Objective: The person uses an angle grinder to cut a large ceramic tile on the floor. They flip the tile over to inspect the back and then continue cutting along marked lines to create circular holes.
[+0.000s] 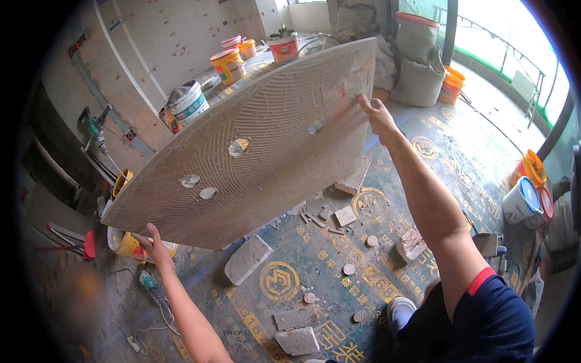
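Note:
A large tile (pixel 272 163) is held up off the floor, tilted, its combed grey adhesive side facing me. Several small bare patches show through the ridges. My left hand (pixel 158 248) grips the tile's lower left edge, thumb on the near face. At the right edge, my right hand (pixel 380 118) is closed round the tile, its fingertips partly hidden. Below the tile lie a broken tile-like block (pixel 248 260) and small offcuts (pixel 345 216). A corded power tool (pixel 152 288) rests on the floor below my left hand.
Buckets stand beyond the tile, among them a yellow one (pixel 228 65) and a white one (pixel 187 103). Full sacks (pixel 417 78) lean by the window. More buckets (pixel 521 201) stand at the right. Round cores (pixel 348 270) and rubble litter the printed floor sheet (pixel 375 314).

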Motion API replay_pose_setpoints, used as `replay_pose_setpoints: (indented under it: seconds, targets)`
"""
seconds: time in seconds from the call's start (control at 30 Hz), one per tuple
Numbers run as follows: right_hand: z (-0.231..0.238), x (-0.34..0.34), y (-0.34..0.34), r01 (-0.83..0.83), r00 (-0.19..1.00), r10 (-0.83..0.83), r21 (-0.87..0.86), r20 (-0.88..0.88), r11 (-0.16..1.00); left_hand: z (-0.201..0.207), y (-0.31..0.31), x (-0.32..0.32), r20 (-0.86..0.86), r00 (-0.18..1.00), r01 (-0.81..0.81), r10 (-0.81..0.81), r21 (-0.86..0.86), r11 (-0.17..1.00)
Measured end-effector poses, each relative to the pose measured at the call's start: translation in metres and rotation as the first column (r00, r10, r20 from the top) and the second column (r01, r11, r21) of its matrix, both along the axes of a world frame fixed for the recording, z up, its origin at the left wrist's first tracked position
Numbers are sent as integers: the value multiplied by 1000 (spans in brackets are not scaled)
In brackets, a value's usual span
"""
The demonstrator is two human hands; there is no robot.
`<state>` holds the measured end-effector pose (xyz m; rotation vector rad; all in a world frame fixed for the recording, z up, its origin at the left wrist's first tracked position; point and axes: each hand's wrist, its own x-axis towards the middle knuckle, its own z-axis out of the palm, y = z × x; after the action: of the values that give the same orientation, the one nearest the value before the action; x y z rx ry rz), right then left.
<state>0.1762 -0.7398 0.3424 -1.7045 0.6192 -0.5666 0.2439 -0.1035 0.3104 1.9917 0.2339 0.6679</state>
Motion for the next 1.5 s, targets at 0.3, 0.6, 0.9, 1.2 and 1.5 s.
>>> replay_pose_setpoints:
  seconds: [0.3, 0.6, 0.9, 1.2, 1.5]
  targets:
    - [-1, 3, 7, 72, 995, -86, -241, -47, 968, 31, -29, 0, 538, 817, -486, 206, 452, 748]
    - [-3, 12, -4, 42, 998, -48, -165, -36, 985, 112, -152, -12, 613, 752, -380, -244, 705, 599]
    - [9, 4, 4, 64, 997, -65, -23, -42, 998, 115, -152, 16, 541, 803, -319, -250, 744, 587]
    - [146, -97, 51, 55, 912, 337, -883, 235, 466, 110, -145, 50, 594, 767, -380, -245, 727, 572]
    - [183, -226, 113, 408, 447, 872, -913, 199, -1, 107, -151, 74, 633, 733, -406, -249, 701, 587]
